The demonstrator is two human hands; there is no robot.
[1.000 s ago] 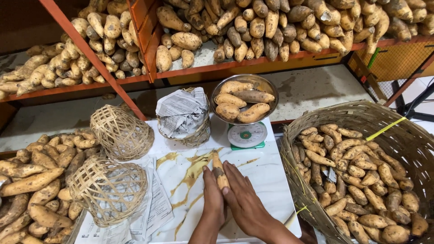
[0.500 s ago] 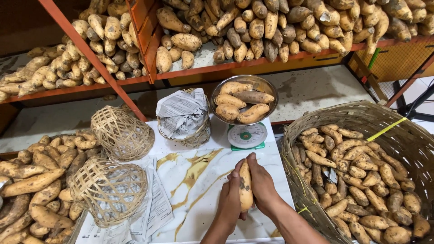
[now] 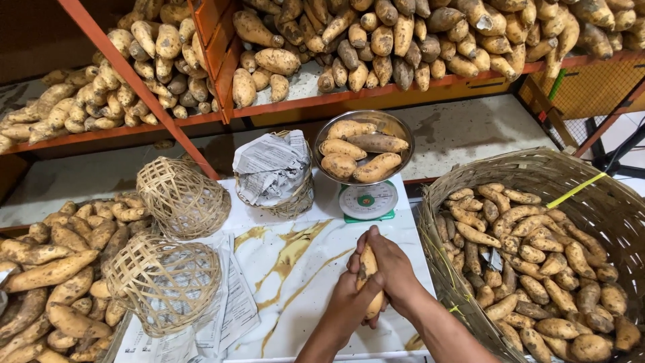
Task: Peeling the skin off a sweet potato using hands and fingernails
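Note:
Both my hands grip one tan sweet potato (image 3: 367,263) upright over a white marbled board (image 3: 295,269). My left hand (image 3: 349,306) wraps its lower part from the left. My right hand (image 3: 393,269) covers its right side and top. Behind the hands stands a small kitchen scale (image 3: 367,200) whose steel bowl (image 3: 396,128) holds several sweet potatoes (image 3: 356,156). A large woven basket (image 3: 537,168) at the right is full of more sweet potatoes (image 3: 531,255).
Two small woven baskets (image 3: 181,195) (image 3: 164,282) lie upturned at the left, near newspaper sheets (image 3: 232,309). A paper-lined basket (image 3: 275,175) stands behind. A sweet potato heap (image 3: 47,269) fills the left; orange shelves (image 3: 376,87) above carry more.
My hands lifted the sweet potato off the board, shifted right and turned it upright; they now close more tightly around it.

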